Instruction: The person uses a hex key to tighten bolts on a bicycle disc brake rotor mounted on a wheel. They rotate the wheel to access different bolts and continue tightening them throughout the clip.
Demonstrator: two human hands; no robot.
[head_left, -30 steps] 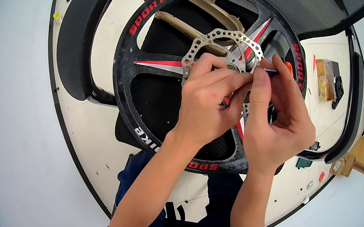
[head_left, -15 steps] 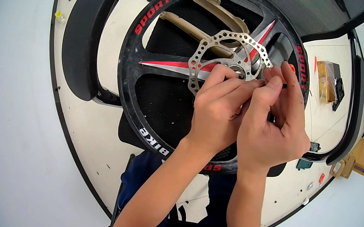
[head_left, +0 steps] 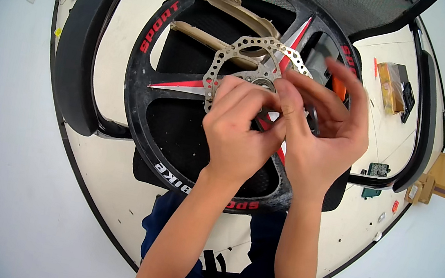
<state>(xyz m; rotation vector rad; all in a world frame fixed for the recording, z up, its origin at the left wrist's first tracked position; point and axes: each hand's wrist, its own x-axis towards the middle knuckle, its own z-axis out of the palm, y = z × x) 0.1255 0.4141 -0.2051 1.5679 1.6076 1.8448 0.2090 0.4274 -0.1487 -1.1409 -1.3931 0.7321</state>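
A black bicycle wheel point(head_left: 139, 87) with red-and-silver spokes lies flat on the chair seat. On its hub point(head_left: 263, 81) sits a silver brake disc point(head_left: 216, 67) pierced with small holes. My left hand point(head_left: 243, 128) is over the hub and the disc's near side, its fingers curled and pinched together. Right beside it, my right hand point(head_left: 322, 138) has thumb and forefinger close together by the disc's edge. Its other fingers are raised and partly smeared by motion. Whatever lies between the fingertips of either hand is hidden or too small to make out.
A beige fork-like frame part point(head_left: 215, 43) lies beneath the wheel. Chair armrests point(head_left: 82, 45) flank it, with a mesh backrest point(head_left: 315, 7) behind. An orange-and-grey object point(head_left: 338, 88) shows under the wheel's right side. Boxes point(head_left: 423, 189) and small parts lie on the floor at right.
The wheel and chair have shifted left in the view. My right hand's outer fingers have spread and lifted away from the disc, while both hands stay close together near the hub.
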